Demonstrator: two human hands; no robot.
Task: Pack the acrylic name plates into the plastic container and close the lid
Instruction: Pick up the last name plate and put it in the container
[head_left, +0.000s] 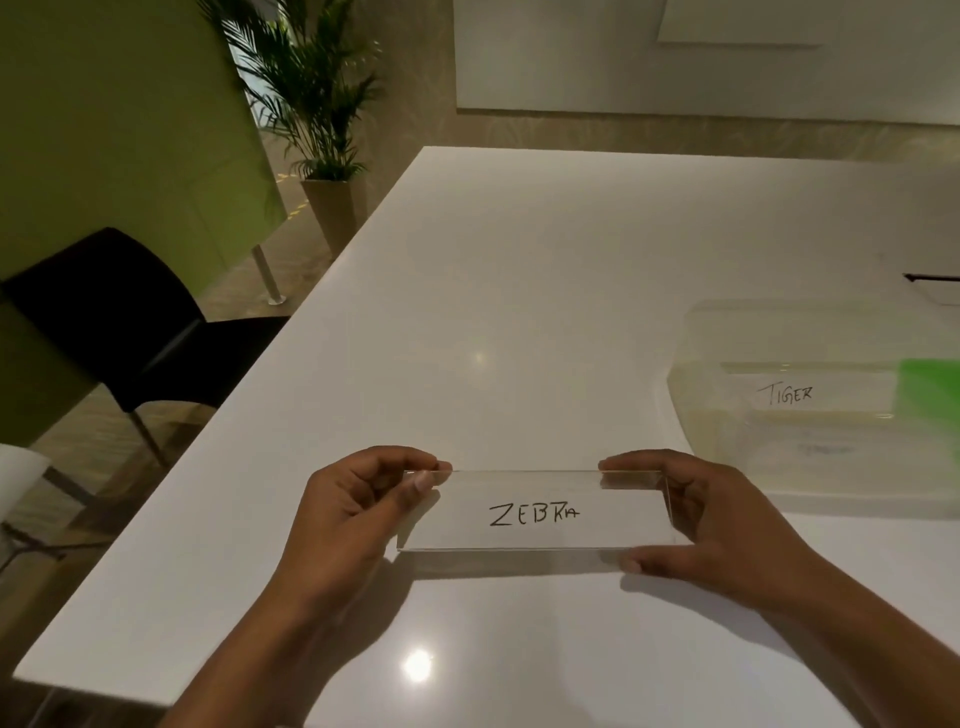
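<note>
Name plate (535, 512): clear acrylic, "ZEBRA" handwritten in black, held over white table (519, 291) between both hands. Left hand (358, 512) pinches its 9 o'clock end, right hand (711, 514) grips 3 o'clock end. Plastic container (821, 405) at 2 o'clock, "TIGER" plate (789, 395) inside.

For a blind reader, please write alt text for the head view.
Left hand and right hand pinch the ends of a clear ZEBRA name plate over a white table. Right of it, a plastic container holds a TIGER plate.
</note>
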